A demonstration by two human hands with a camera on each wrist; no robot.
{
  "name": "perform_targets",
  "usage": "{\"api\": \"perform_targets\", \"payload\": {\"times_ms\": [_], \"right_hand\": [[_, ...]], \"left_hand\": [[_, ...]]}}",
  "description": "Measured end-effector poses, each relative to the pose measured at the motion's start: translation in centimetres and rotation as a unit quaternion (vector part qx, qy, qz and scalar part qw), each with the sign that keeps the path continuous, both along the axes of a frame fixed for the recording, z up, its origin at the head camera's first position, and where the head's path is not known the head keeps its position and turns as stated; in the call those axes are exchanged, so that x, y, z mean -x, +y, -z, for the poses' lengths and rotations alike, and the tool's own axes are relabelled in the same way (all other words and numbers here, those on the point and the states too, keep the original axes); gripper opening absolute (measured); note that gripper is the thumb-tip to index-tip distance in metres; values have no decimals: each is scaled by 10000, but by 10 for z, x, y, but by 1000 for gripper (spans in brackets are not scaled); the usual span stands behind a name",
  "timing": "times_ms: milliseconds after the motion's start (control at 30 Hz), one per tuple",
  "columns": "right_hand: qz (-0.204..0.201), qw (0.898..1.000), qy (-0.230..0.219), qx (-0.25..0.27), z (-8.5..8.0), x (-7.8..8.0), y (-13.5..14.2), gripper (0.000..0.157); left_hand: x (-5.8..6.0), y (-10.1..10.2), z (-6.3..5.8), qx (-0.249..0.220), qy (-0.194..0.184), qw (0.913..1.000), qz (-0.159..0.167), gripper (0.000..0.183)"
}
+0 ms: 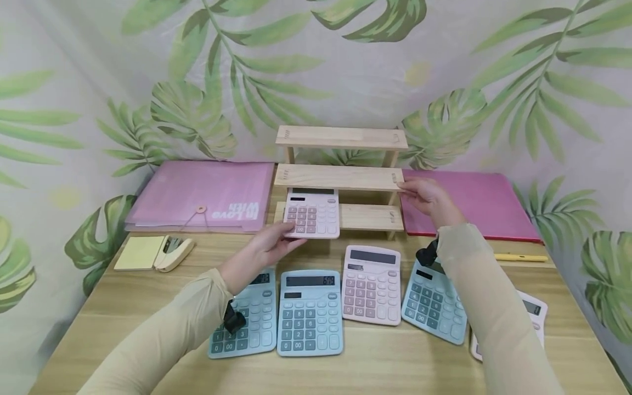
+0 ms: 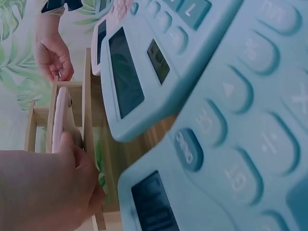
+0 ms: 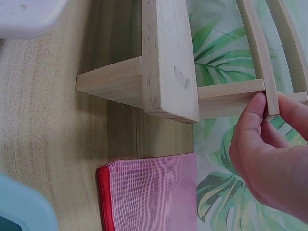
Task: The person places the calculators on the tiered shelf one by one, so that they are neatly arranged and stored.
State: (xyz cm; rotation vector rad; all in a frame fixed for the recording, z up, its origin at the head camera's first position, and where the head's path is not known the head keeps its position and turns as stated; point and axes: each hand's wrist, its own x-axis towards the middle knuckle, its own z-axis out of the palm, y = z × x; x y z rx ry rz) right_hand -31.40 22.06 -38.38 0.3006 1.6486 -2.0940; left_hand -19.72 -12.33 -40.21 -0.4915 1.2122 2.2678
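Left grip holds 1 calculator; right grip pinches shelf.

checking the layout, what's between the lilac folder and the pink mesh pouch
The head view shows a three-tier wooden stand, the right hand gripping it and the left hand holding a pink calculator at its lower tier.

The tiered shelf is matt, bare-looking wood with visible grain; the tabletop has a smooth woodgrain surface. The pink calculators and blue calculators look smooth plastic, their displays glossier. The zip pouch looks like mesh-textured plastic.
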Motion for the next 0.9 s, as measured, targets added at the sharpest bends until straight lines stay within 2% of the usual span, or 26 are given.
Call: {"api": "perform_targets", "payload": {"times_ms": [167,400,533,667,767,833,900], "right_hand": [[1,10000,-36,40,-1,0,0,60],[23,9999,-110,-21,0,1,1,62],[11,9999,-86,70,0,0,0,61],[51,9999,-87,109,1,1,0,61],[93,9999,-95,110,1,1,-1,60],[81,9998,-85,144,2,1,0,61],[107,9998,-82,169,2,1,1,60]], "left_hand": [[1,8,0,144,-156,9996,-189,57],[3,14,7,259,-318,9953,-876,53],[2,16,10,368,-521,9925,-1042,53],[1,15,7,347,-618,9928,-963,51],[-6,9,-5,277,-535,9960,-660,56],[-14,1,-14,355,-336,9981,-371,60],[-26,-10,-23,769,161,9969,32,63]]}}
